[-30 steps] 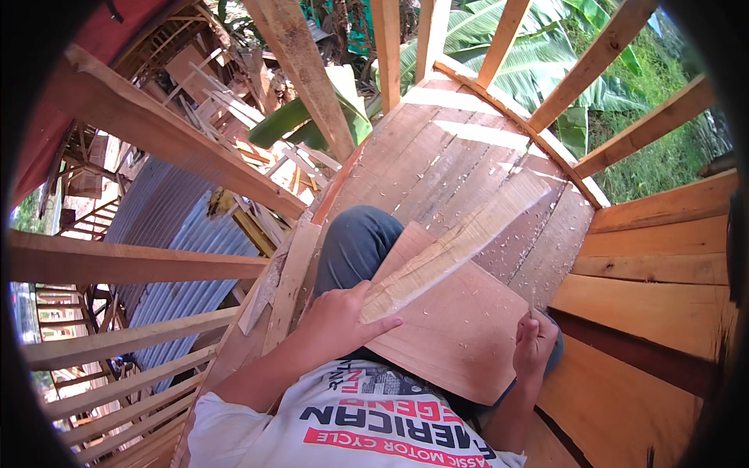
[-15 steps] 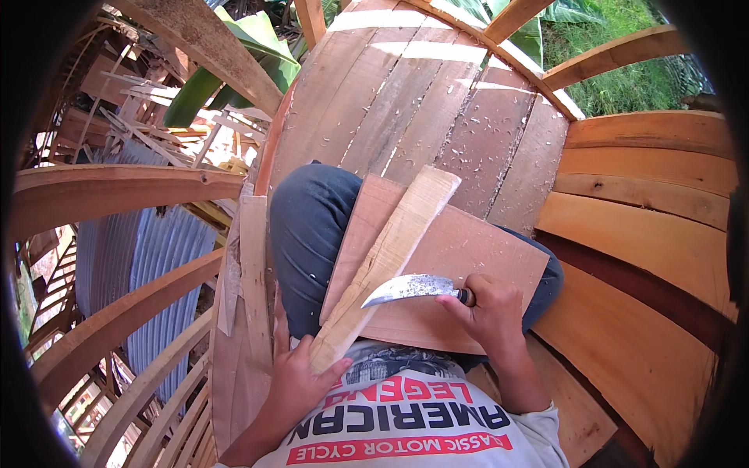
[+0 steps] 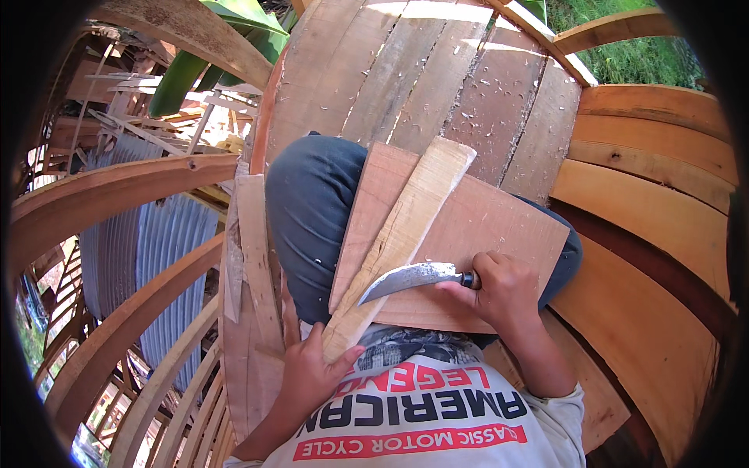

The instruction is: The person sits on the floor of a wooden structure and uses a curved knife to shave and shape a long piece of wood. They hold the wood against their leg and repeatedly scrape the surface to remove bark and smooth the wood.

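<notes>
A long pale wooden strip (image 3: pixel 409 210) lies slanting across a flat brown board (image 3: pixel 499 226) on my lap. My left hand (image 3: pixel 316 366) grips the strip's near end, thumb on one side and fingers on the other. In my right hand (image 3: pixel 503 288) is the dark handle of a curved knife (image 3: pixel 413 278), my fingers closed round it. The broad, stained blade points left, and its tip lies over the strip's lower part. Whether the edge touches the wood I cannot tell.
Wood shavings are scattered over the plank floor (image 3: pixel 406 70) ahead. Orange-brown planks (image 3: pixel 640 218) form a curved wall on the right. Curved wooden ribs (image 3: pixel 133 300) rise on the left, with corrugated metal sheets (image 3: pixel 168 257) beyond them. My bent knee (image 3: pixel 316 210) is beside the board.
The view has shifted slightly, so the whole scene sits a little differently. The knife blade has tilted somewhat, its tip lower against the strip. Both hands keep their holds.
</notes>
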### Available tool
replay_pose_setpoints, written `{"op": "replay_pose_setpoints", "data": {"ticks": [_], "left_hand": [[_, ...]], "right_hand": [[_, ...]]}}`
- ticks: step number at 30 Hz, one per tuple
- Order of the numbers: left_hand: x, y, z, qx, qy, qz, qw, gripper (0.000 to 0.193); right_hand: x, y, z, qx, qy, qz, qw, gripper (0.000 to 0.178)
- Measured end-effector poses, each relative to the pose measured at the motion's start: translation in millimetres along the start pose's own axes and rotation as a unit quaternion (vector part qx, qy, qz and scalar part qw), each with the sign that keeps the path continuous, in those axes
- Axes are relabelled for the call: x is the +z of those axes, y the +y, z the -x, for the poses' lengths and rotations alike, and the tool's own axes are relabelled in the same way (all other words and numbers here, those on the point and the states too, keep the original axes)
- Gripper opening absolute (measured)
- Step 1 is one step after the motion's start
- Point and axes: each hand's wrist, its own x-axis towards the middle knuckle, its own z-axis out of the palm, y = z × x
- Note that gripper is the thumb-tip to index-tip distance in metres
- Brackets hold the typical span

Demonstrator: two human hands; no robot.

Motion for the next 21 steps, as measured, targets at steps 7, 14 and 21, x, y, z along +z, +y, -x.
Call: {"op": "replay_pose_setpoints", "data": {"ticks": [7,14,21], "left_hand": [[-1.4,5.1,-1.6,-0.015,-0.007,-0.003,1.0,0.062],[-1.9,-4.9,4.9,-0.006,-0.002,0.01,1.0,0.056],[0.6,-2.3,-1.6,-0.031,-0.02,0.023,0.999,0.053]], "right_hand": [[0.2,10.3,-3.3,0.041,0.037,0.044,0.998,0.057],[-45.0,86.5,-19.3,0.31,0.125,0.05,0.941,0.054],[-2.6,-0.8,8.4,0.032,0.016,-0.01,0.999,0.055]]}}
